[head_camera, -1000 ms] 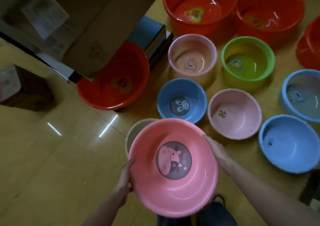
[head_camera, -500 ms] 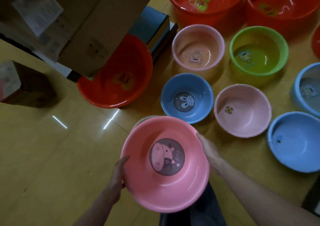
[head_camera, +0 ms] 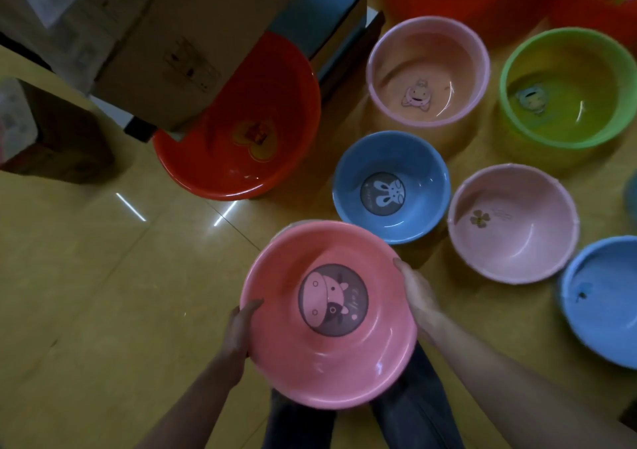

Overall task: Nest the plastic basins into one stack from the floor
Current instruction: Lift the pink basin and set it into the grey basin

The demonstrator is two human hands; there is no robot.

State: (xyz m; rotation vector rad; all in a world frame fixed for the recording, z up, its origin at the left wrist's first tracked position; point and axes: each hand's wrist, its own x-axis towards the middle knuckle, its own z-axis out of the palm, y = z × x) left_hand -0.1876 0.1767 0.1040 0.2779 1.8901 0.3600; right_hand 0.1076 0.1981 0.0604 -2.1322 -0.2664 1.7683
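Both hands grip the pink cow basin [head_camera: 327, 314], left hand [head_camera: 239, 331] and right hand [head_camera: 418, 293] on opposite rims.

It is held above the floor [head_camera: 86, 293], over the person's legs. Beyond it, on the floor: a big red basin [head_camera: 248, 128] partly under a cardboard box [head_camera: 165, 35], a green basin [head_camera: 565, 86], a pale pink clover basin [head_camera: 513, 221], a pink deep basin [head_camera: 427, 69], and a blue rabbit basin [head_camera: 391, 186] just past the held one.

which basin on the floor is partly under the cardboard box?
The red basin at upper left. Its far rim is hidden beneath the box; the pink, blue and green ones sit fully in the open.
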